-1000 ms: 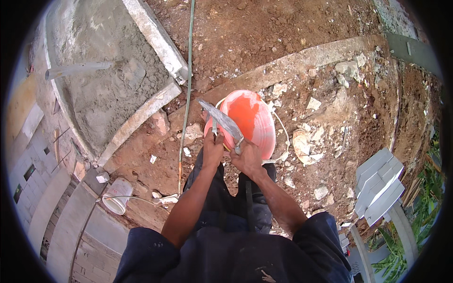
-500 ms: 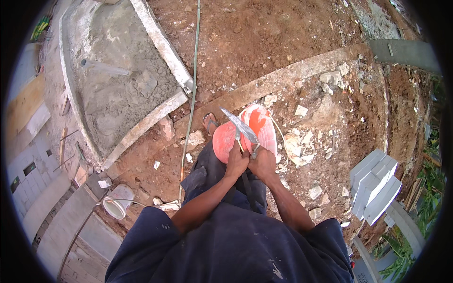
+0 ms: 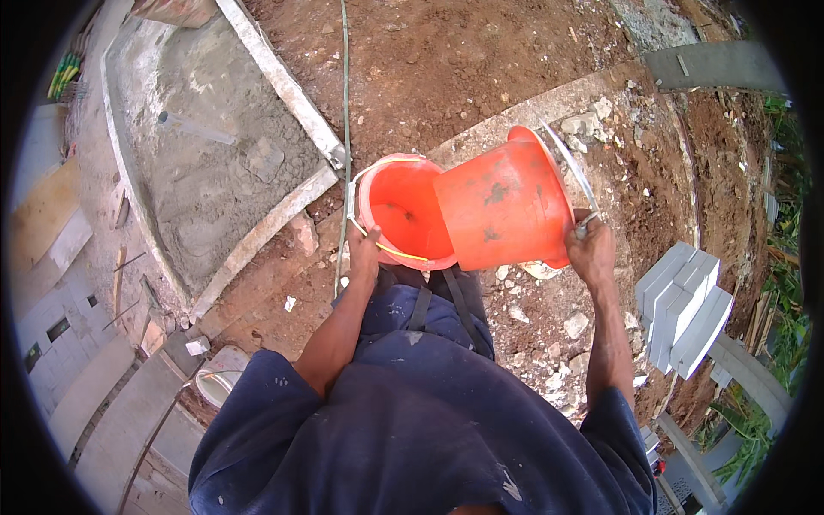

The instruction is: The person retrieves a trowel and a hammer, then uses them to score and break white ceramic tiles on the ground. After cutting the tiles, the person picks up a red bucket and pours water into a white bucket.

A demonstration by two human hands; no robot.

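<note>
Two orange-red plastic buckets are raised in front of my body. The left bucket (image 3: pixel 399 202) turns its open mouth up toward me and shows a bare inside with a dark spot. My left hand (image 3: pixel 364 249) is closed on its near rim, beside its pale handle. The right bucket (image 3: pixel 498 206) lies tilted on its side, its narrower end at the left bucket's mouth and its flared rim to the right. Closed at that rim, my right hand (image 3: pixel 592 249) also holds a trowel (image 3: pixel 571 159), its blade seen nearly edge-on. Some fingers of both hands are hidden.
Wet grey concrete (image 3: pixel 215 154) fills a framed bed at the left. A green hose (image 3: pixel 346 94) runs along it. White blocks (image 3: pixel 682 309) are stacked at the right, with rubble (image 3: pixel 575 326) between. A white bucket (image 3: pixel 221 376) stands by my left elbow.
My hands have moved from close together to wide apart. The orange buckets have come up, the right one now tipped sideways. The trowel has moved right with my right hand.
</note>
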